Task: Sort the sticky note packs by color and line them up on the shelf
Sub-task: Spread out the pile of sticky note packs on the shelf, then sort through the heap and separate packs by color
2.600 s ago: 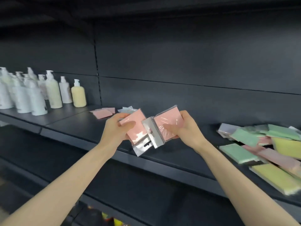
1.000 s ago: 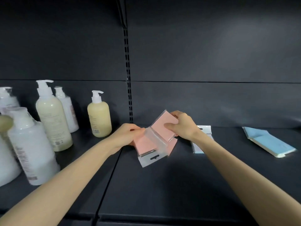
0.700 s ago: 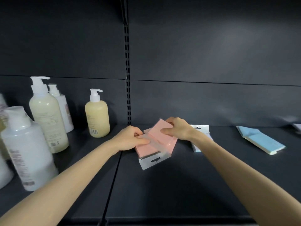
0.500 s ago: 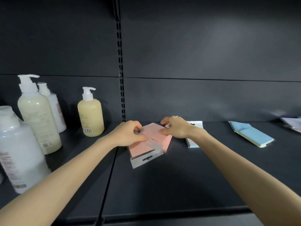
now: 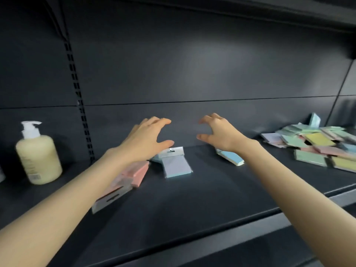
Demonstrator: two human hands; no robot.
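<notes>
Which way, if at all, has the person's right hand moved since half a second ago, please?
Yes: the right hand has left the pink sticky note packs, rising rightwards past the pale blue hang-tab pack.

Shop: dark slotted-upright shelf (image 5: 192, 199), pump bottle (image 5: 37, 153), hang-tab packs (image 5: 176, 163).

Reaches forward from the near corners toward the far middle, left forearm (image 5: 67, 199) bare and slanting in from the near left, right forearm (image 5: 289, 189) bare from the near right. Holds the left hand (image 5: 146, 139) palm down, raised, fingers spread and gently bent, thumb pointing right, gripping nothing. Holds the right hand (image 5: 221, 133) just to the right at much the same height, apart from the left, fingers loosely curled, thumb pointing left toward the other thumb, likewise empty.
</notes>
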